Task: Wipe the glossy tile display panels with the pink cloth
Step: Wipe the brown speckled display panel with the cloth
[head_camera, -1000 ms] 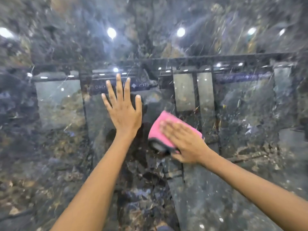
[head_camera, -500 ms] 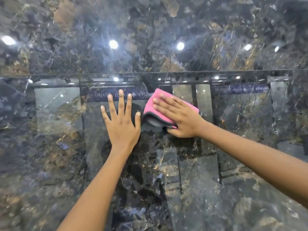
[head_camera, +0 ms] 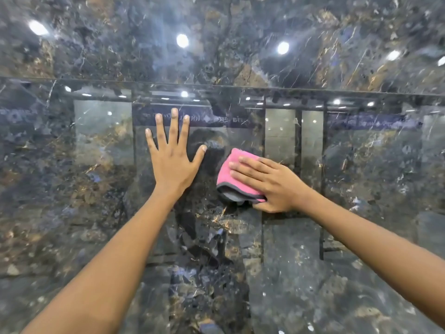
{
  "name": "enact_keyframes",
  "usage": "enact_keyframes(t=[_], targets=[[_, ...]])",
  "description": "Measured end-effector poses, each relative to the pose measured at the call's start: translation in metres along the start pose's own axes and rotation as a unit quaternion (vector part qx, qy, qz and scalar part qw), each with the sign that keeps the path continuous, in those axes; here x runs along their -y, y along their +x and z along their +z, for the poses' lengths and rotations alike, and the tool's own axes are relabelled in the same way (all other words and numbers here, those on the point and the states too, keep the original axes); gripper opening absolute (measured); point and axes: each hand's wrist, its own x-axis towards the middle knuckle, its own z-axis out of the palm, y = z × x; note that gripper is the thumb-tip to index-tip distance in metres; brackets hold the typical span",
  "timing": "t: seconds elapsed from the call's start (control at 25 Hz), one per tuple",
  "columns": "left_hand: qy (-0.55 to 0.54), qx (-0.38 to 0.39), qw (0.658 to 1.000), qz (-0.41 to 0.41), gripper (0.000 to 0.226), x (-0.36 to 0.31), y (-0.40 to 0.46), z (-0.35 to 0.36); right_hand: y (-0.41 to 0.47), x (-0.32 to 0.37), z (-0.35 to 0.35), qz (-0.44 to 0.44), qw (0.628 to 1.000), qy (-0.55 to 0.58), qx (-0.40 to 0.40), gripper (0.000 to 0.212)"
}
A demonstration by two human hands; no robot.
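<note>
A dark, glossy marble-patterned tile panel [head_camera: 72, 189] fills the view, with a second panel [head_camera: 216, 32] above a horizontal seam. My left hand [head_camera: 172, 165] lies flat on the lower panel, fingers spread and pointing up. Just to its right, my right hand [head_camera: 272, 186] presses the folded pink cloth [head_camera: 227, 172] against the same panel with straight fingers. The cloth has a grey edge, and my thumb lies along its lower side. A thumb's width of tile separates the cloth from my left thumb.
The glossy surface mirrors ceiling spotlights, tall display boards and a blue sign strip behind me. The seam [head_camera: 313, 89] between the two panels runs across the full width above both hands. Panel surface extends on every side of my arms.
My right hand slid the cloth up beside my left fingers, then back down and a little right. The left hand stayed planted on the panel.
</note>
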Motion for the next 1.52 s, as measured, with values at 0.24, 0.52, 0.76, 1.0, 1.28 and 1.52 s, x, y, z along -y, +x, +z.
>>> enact_keyframes(t=[0.24,0.52,0.76,1.0,1.28,1.52], targets=[[-0.084,-0.034,0.994,-0.068,0.061,-0.062,0.003,0.0,-0.017,-0.156,-0.03,0.434,0.878,0.059,-0.195,0.07],[-0.062,-0.032,0.987,-0.145,0.058,-0.107,-0.076,0.024,-0.084,0.034,0.035,0.032,0.993,0.098,-0.064,0.073],[-0.014,0.008,0.995,-0.096,0.06,-0.098,-0.106,0.029,-0.093,-0.057,0.016,0.187,0.96,0.116,-0.17,0.068],[-0.014,0.011,0.996,-0.087,0.06,-0.098,-0.114,0.03,-0.125,0.068,0.052,0.19,0.96,0.157,-0.135,0.078],[-0.033,-0.011,0.996,-0.085,0.059,-0.095,-0.115,0.036,-0.121,0.033,0.036,0.195,0.942,0.203,-0.183,0.068],[-0.246,-0.05,0.965,-0.077,0.053,-0.092,-0.128,0.023,-0.066,0.08,0.049,0.19,0.954,0.158,-0.169,0.065]])
